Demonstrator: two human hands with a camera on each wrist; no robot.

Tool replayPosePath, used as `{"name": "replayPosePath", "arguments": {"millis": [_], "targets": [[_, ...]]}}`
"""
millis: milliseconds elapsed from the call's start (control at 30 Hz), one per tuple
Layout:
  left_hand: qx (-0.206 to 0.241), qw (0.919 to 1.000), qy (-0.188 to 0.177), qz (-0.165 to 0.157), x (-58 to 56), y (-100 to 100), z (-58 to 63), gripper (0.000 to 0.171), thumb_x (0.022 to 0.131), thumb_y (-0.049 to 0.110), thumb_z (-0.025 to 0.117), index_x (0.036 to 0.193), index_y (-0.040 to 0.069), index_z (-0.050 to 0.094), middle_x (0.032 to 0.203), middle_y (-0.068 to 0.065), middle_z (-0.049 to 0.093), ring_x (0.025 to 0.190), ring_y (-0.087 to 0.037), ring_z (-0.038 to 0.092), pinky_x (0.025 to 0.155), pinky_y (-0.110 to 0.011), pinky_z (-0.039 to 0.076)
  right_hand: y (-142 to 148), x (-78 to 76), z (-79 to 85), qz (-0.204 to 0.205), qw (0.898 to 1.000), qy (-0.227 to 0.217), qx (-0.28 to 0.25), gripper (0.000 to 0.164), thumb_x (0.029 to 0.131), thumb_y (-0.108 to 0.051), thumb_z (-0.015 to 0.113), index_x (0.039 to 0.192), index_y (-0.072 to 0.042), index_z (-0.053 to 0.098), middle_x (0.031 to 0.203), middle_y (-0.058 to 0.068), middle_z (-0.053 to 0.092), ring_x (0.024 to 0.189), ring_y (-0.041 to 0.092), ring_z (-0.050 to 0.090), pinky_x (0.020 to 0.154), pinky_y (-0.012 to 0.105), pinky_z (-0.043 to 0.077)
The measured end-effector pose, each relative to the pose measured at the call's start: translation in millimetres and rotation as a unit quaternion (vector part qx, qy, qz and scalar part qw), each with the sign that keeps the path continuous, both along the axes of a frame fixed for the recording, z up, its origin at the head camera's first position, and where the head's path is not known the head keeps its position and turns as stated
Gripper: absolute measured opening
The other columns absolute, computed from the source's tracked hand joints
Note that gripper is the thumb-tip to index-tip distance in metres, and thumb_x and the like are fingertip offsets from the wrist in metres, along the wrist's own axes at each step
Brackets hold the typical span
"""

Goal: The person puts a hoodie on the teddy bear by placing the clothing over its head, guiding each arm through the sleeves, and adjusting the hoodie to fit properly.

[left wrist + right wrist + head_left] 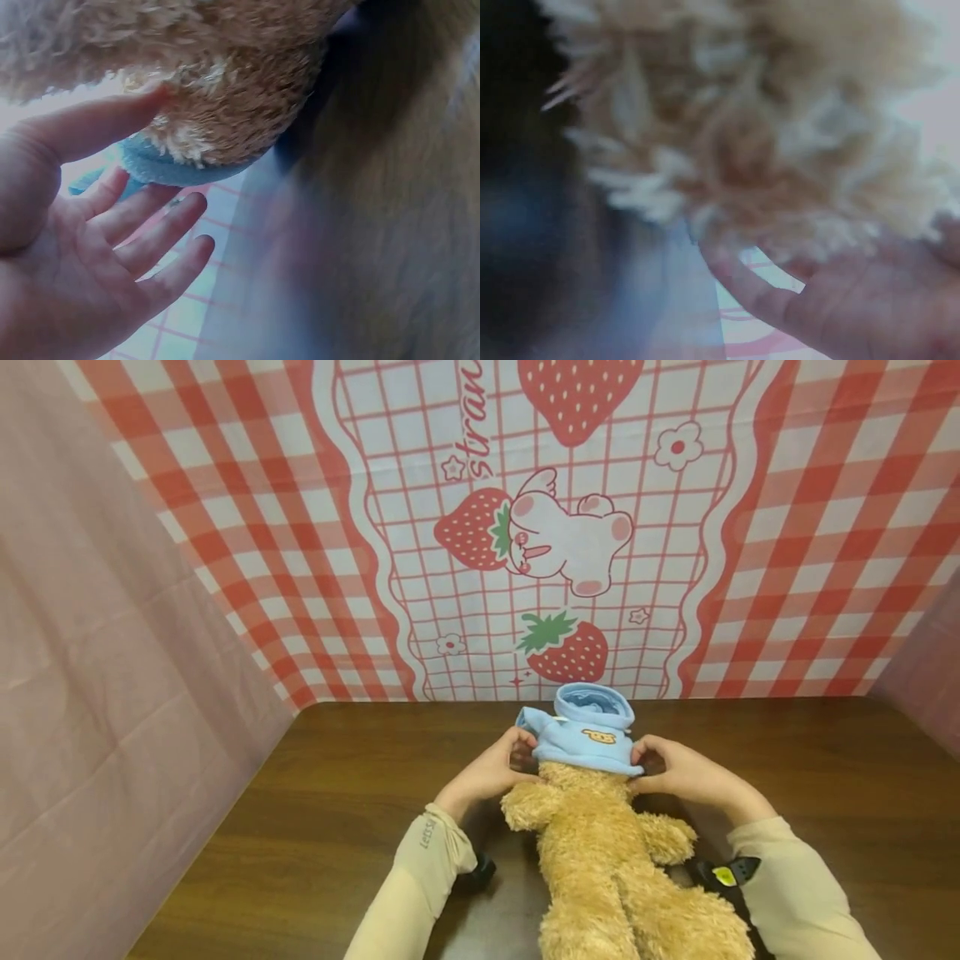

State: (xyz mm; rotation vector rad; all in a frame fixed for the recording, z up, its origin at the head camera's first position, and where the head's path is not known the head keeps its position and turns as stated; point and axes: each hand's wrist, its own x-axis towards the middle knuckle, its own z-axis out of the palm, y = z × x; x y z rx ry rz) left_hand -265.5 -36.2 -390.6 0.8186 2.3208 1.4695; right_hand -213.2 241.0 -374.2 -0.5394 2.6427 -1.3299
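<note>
A light blue doll sweater (581, 743) with a small bear patch is over the head of a golden-brown teddy bear (592, 835), hiding the head. The bear lies on the table, legs toward me. At the hem's left side, my left hand (491, 768) holds the sweater with a bent index finger, thumb against the fur. In the left wrist view the other fingers spread below the blue hem (180, 171). My right hand (682, 772) grips the hem's right side with curled fingers. Fur hides its fingertips in the right wrist view.
The brown wooden table (322, 827) ends at a red-and-white checked cloth (300, 568) with strawberry prints, hanging behind it. A plain pinkish curtain (112, 693) hangs on the left. Black wrist straps (742, 870) show at the sleeves.
</note>
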Motion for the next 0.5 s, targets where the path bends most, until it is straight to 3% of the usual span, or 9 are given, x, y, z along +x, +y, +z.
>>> {"name": "replayPosePath", "arguments": {"millis": [233, 333, 500], "targets": [[0.057, 0.9983, 0.014, 0.004, 0.7, 6, -7.9, 0.045, 0.075, -0.003, 0.067, 0.109, -0.001, 0.038, 0.116, -0.022, 0.053, 0.118, -0.031, 0.046, 0.100, -0.039, 0.036, 1, -2.4, -6.5, 0.001, 1.000, -0.003, -0.017, 0.040, 0.074, -0.016, 0.073, 0.092, 0.001, 0.042, 0.085, 0.009, 0.049, 0.075, 0.012, 0.048, 0.062, 0.024, 0.044], [0.093, 0.9957, -0.003, -0.003, 0.7, 9, -11.6, 0.047, 0.075, -0.007, 0.065, 0.112, -0.002, 0.036, 0.119, -0.025, 0.051, 0.111, -0.029, 0.050, 0.097, -0.039, 0.039, 1, -3.4, -10.3, 0.000, 1.000, -0.009, -0.030, 0.042, 0.074, -0.015, 0.073, 0.093, 0.001, 0.039, 0.086, 0.011, 0.047, 0.075, 0.013, 0.048, 0.061, 0.026, 0.045], [0.127, 0.9914, -0.033, 0.000, -0.8, 10, -17.1, 0.052, 0.076, -0.009, 0.063, 0.117, -0.001, 0.033, 0.121, -0.025, 0.051, 0.093, -0.016, 0.051, 0.087, -0.034, 0.043, -3, -6.3, -16.9, 0.012, 0.997, -0.011, -0.081, 0.042, 0.076, -0.007, 0.070, 0.098, 0.004, 0.036, 0.092, 0.014, 0.047, 0.080, 0.010, 0.052, 0.063, 0.028, 0.049]]}}
